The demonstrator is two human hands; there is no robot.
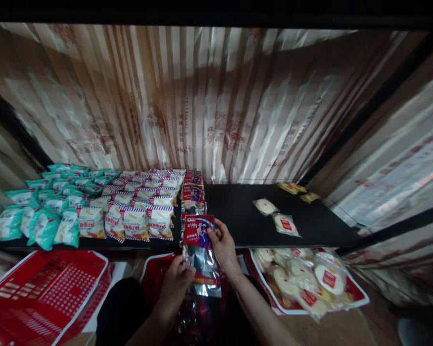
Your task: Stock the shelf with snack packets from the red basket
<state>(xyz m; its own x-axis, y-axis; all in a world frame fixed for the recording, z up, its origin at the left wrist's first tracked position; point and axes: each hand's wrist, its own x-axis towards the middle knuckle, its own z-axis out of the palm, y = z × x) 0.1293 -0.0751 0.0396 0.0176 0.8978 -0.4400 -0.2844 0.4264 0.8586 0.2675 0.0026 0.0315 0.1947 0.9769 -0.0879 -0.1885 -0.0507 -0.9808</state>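
Observation:
A red and silver snack packet (201, 257) is held upright in front of the shelf's front edge. My right hand (222, 242) pinches its upper right side, thumb on the front. Lower down, my left hand (177, 276) has its fingers closed at the packet's left edge. Behind it on the black shelf (234, 211), a row of similar red packets (193, 193) runs toward the back. To the left of that row stand white snack bags (132, 223) with striped tops, then teal bags (46, 228).
On the shelf's right lie round pale packaged cakes (286, 224) and small yellow packets (288, 188). Below are an overturned-looking red basket (46, 293), a basket with more red packets (195, 312), and a basket of packaged cakes (328, 279). A striped curtain (216, 105) hangs behind.

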